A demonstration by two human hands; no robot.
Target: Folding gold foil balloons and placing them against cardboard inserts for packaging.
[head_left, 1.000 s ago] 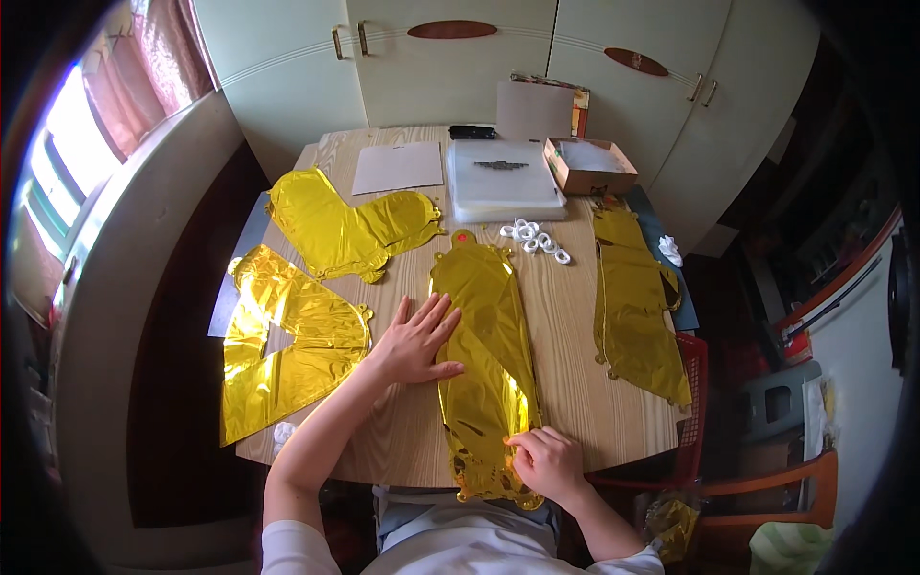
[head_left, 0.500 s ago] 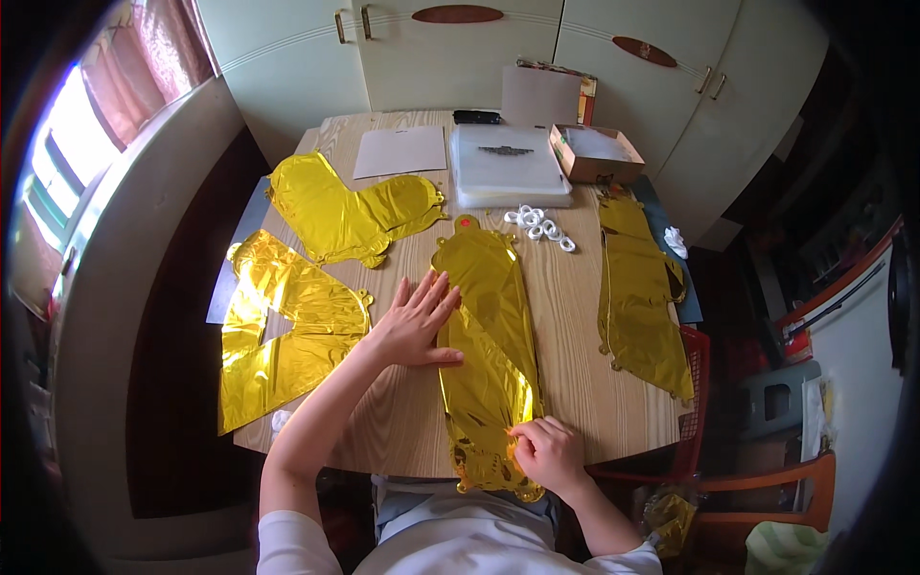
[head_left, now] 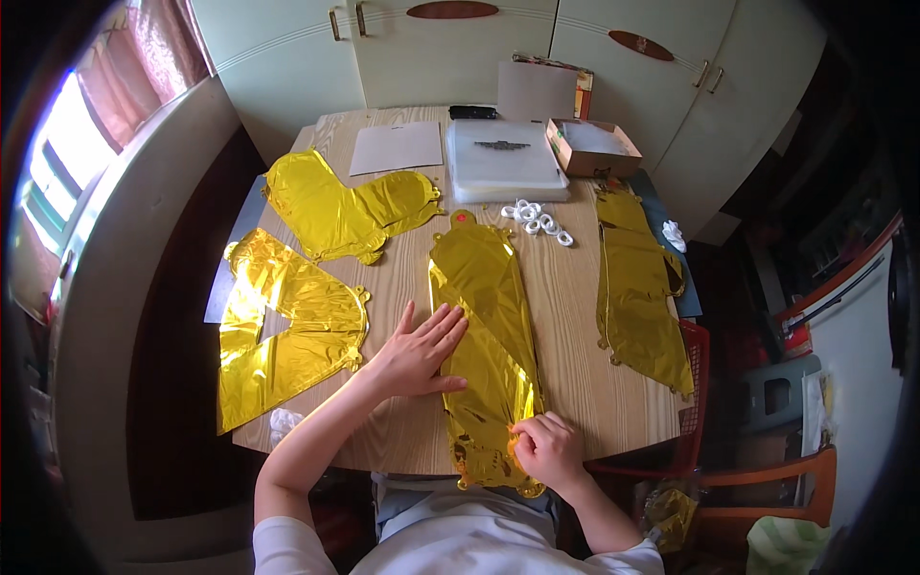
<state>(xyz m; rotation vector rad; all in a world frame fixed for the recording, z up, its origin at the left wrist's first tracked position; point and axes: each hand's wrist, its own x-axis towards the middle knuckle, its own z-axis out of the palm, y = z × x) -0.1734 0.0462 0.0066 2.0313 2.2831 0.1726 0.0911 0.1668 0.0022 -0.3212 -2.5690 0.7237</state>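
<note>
So we've got a long flat gold foil balloon [head_left: 484,326] lying lengthwise down the middle of the light wooden worktop [head_left: 575,355], its near end hanging just over the edge toward us. Our left hand [head_left: 417,355] is spread open, palm down, fingers resting on the balloon's left edge and pinning it flat. Our right hand [head_left: 548,448] is curled closed, pinching the crinkly foil near the balloon's bottom end.

Around it: a forked gold foil balloon [head_left: 283,331] lies at the left edge of the worktop, another wide gold foil balloon [head_left: 345,206] behind it, and a narrow gold foil balloon [head_left: 640,287] along the right side. A cluster of small white rings [head_left: 537,220] sits just beyond the middle balloon's tip. Further back there's a clear plastic packet stack [head_left: 503,163], a white paper sheet [head_left: 396,149] and an open brown cardboard box [head_left: 591,146].
</note>
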